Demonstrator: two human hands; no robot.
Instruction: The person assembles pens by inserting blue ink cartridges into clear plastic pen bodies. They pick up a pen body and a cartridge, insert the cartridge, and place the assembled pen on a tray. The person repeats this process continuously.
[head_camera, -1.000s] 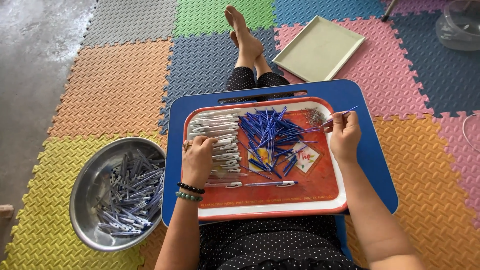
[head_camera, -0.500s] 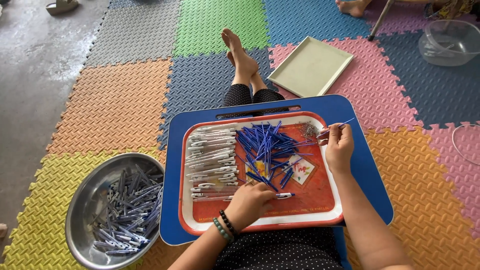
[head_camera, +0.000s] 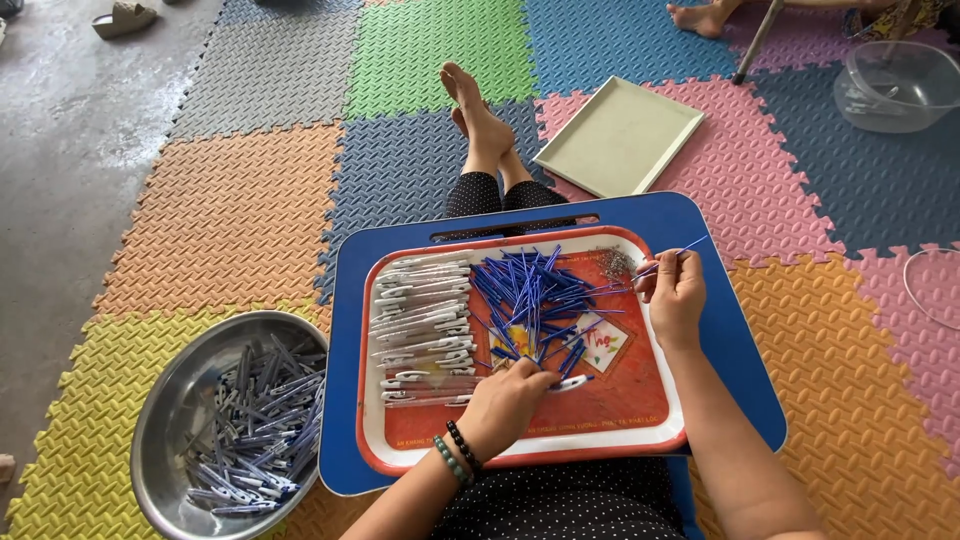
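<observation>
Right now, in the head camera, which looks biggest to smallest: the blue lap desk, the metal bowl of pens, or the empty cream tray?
1. Blue lap desk
2. Metal bowl, partly cut off by the picture's edge
3. Cream tray, though it lies farther from the camera, so it may look smaller than it is.

Thin blue refill (head_camera: 672, 256) pinched in right hand (head_camera: 676, 297), tilted, tip pointing up-right past the red tray's (head_camera: 640, 400) far right corner. White pen barrel (head_camera: 570, 383) under left hand (head_camera: 505, 405) fingertips, lying flat near tray's middle, toward near edge. Loose blue refills (head_camera: 530, 295) piled criss-cross in tray's centre, far half. White barrels (head_camera: 425, 325) lined roughly parallel along tray's left side. Small springs (head_camera: 615, 262) heaped at far right corner
</observation>
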